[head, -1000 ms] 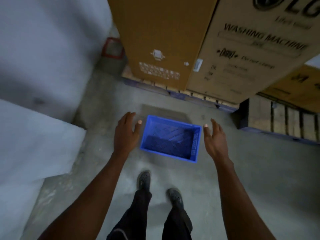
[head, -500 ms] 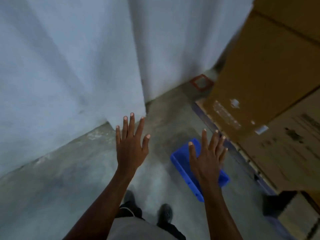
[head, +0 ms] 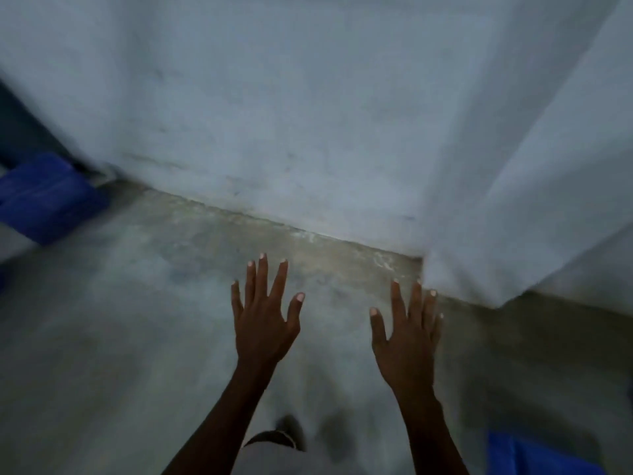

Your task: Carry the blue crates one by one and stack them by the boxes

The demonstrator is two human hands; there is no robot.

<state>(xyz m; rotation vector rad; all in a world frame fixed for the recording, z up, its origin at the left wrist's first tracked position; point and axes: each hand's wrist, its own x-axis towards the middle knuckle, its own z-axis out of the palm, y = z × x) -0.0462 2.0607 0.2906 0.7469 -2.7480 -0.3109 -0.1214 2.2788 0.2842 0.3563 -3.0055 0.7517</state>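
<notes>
My left hand (head: 263, 320) and my right hand (head: 407, 334) are both held out over the concrete floor with fingers spread and straight, holding nothing. A blurred blue crate (head: 48, 197) lies at the far left by the foot of the white wall. The corner of another blue crate (head: 534, 455) shows at the bottom right edge, behind and to the right of my right arm. The cardboard boxes are out of view.
A white wall (head: 308, 108) fills the upper half, with a jutting corner (head: 513, 234) close to my right hand. Grey concrete floor (head: 120, 320) spreads below. My feet (head: 291, 430) show blurred at the bottom.
The view has swung left, away from the boxes and the set-down crate, which now sits at the bottom right. Both hands stay spread and hold nothing. A blue crate has come into sight at far left.
</notes>
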